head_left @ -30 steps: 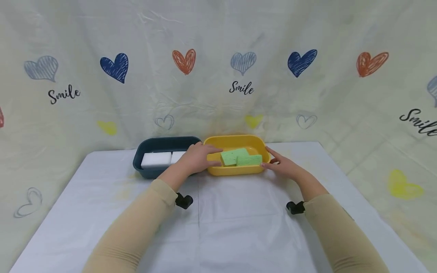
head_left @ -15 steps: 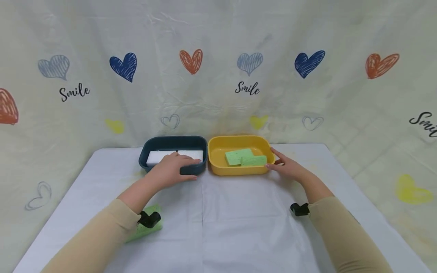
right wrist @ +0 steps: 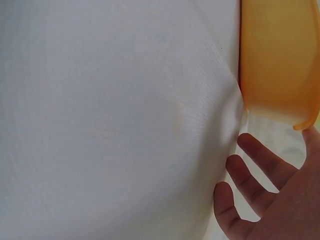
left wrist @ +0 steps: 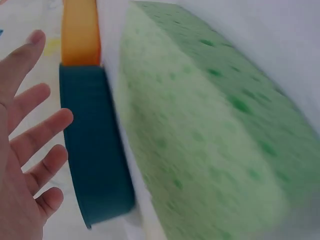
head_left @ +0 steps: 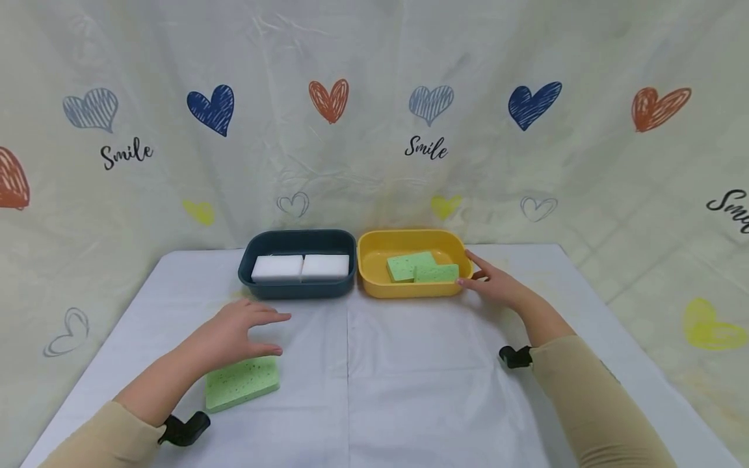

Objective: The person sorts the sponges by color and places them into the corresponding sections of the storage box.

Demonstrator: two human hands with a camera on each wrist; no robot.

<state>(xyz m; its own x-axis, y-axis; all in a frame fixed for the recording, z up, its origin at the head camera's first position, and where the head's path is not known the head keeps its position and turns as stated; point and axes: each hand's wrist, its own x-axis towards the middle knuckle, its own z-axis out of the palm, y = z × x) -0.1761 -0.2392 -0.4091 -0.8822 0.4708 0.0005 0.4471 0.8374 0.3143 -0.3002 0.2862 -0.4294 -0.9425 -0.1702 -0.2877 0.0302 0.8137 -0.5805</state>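
My left hand (head_left: 231,335) hovers with fingers and thumb spread, holding nothing, just above and beyond a green sponge (head_left: 242,385). That sponge fills much of the left wrist view, flat on the white table. At the right end of a yellow bin (head_left: 417,290), my right hand (head_left: 497,285) touches the rim with its thumb and a finger; the other fingers are loosely extended in the right wrist view. Two green sponges (head_left: 435,273) overlap inside the yellow bin. Beside it, a dark teal bin (head_left: 296,290) holds two white sponge blocks (head_left: 325,267) side by side.
Both bins stand against each other at the table's (head_left: 409,383) back edge. Behind them hangs a pale curtain (head_left: 374,188) printed with hearts and words. Creases run across the white table cover.
My left hand has moved from the yellow bin, past the teal bin, toward the near left, uncovering the white blocks and the loose green sponge. My right hand has stayed at the yellow bin.
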